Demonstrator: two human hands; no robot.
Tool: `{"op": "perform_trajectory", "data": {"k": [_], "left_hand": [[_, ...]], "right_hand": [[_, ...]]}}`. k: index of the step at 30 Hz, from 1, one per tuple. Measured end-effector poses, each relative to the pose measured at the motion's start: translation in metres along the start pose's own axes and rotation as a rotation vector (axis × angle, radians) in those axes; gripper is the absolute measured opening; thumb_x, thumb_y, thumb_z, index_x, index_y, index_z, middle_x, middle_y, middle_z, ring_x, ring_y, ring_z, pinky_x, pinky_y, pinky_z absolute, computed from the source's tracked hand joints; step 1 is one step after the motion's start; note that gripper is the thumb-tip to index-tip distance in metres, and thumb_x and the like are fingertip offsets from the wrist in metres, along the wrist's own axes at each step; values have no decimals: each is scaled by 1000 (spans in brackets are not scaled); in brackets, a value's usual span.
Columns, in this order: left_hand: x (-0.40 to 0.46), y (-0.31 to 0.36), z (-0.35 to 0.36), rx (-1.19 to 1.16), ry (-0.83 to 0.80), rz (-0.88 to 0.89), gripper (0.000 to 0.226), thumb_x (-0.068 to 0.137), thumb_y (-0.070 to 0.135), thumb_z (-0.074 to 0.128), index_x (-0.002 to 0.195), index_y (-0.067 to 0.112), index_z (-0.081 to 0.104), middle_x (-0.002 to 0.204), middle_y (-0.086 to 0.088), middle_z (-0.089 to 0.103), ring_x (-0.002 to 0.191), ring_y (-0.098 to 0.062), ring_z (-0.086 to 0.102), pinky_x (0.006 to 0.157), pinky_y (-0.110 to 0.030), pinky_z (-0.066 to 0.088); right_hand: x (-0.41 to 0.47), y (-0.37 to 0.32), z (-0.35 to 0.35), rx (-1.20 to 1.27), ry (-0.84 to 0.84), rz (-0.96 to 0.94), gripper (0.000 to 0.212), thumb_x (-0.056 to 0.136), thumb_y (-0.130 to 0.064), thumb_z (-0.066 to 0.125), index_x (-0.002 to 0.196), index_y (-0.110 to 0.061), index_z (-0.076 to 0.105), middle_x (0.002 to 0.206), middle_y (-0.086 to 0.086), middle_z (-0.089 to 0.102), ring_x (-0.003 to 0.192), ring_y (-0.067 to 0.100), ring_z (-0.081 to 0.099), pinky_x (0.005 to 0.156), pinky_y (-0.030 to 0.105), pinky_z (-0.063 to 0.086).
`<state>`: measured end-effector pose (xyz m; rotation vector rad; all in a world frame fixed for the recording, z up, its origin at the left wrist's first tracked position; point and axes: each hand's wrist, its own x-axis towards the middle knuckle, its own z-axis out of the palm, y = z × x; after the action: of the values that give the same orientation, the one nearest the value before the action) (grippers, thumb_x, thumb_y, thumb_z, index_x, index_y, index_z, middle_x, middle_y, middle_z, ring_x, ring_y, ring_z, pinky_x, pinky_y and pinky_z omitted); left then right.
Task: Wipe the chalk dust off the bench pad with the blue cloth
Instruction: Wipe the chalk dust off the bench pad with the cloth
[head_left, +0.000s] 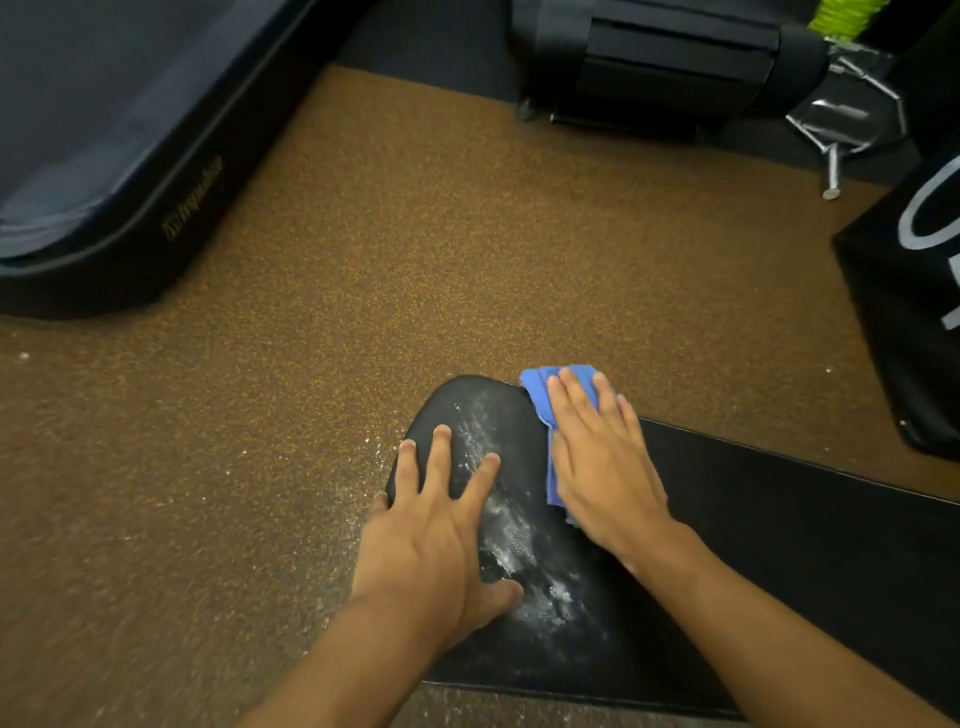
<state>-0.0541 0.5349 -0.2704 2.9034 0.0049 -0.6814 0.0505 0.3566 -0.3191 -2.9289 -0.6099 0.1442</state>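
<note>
Both my hands lay flat on the black bench pad (524, 431), fingers spread and gripping nothing. My left hand (436, 530) pressed beside the chalk dust (511, 540) streak. Farther along, my right hand (597, 462) pinned the blue cloth (540, 387) at the pad's far right edge.

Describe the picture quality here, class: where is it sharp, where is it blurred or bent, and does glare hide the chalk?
Head view: the chalk dust on the bench pad is sharp with no glare; the far metal bar is smeared; edges bow near the corners from the wide lens; lighting is even, shadows soft.
</note>
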Motion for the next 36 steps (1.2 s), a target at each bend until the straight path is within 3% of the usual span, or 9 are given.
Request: {"op": "perform_trajectory", "data": {"k": [5,8,12,18,21,24,27,30,36], "left_hand": [[0,1,-4,3,-21,-12,119,75,84,55,155,43,-22,161,-4,-38,153,-34,-21,121,-51,28],[-1,2,-6,8,-22,-4,118,75,84,55,154,43,-23,162,-4,-37,153,-34,-21,120,-51,29],[-1,3,-4,33,-29,-5,117,75,86,53,155,43,-21,163,-3,-35,154,-33,-19,119,-49,30],[-1,2,-7,34,-29,-16,117,75,87,52,155,43,-22,163,-4,-34,154,-33,-19,119,-50,30],[-2,2,-9,23,-31,-10,117,75,86,53,155,43,-20,164,-3,-33,154,-33,-18,118,-50,31],[-1,2,-5,24,-22,-14,118,73,87,54,156,44,-18,165,-2,-30,155,-33,-17,118,-49,31],[-1,1,-5,27,-20,-19,119,73,87,55,156,43,-18,165,-3,-29,155,-33,-15,119,-49,31],[-1,2,-9,16,-29,-20,118,74,85,56,156,42,-18,165,-3,-31,154,-34,-17,118,-50,31],[-1,1,-5,3,-17,-21,119,72,85,58,156,44,-15,165,-1,-28,155,-33,-15,118,-50,30]], "right_hand": [[-55,22,-9,-38,-72,-282,58,105,-27,26,162,-22,15,169,-6,12,157,19,1,124,41,6],[-48,40,-10,-43,-55,-229,59,104,-27,26,162,-25,17,169,-6,19,157,19,3,124,41,8],[-10,6,-1,4,1,-24,64,101,-34,12,161,-17,21,169,-2,21,157,26,5,125,46,8],[-69,29,-7,-44,-84,-308,58,106,-27,31,162,-20,20,169,-4,16,157,20,1,123,44,10],[-43,39,-8,-23,-56,-150,60,103,-32,19,161,-21,21,168,-3,22,157,22,3,124,43,9],[-7,8,-5,8,2,6,66,99,-35,10,161,-15,23,168,1,25,156,31,10,125,49,13],[-41,-8,-1,-38,-22,-182,60,103,-30,20,161,-15,22,169,0,20,157,28,8,125,49,13],[-78,20,-9,-55,-95,-341,59,104,-27,28,162,-18,19,170,-2,16,157,22,2,124,44,10],[-2,4,-1,7,11,-26,65,100,-35,13,160,-14,26,167,3,27,156,32,13,124,49,14]]}}
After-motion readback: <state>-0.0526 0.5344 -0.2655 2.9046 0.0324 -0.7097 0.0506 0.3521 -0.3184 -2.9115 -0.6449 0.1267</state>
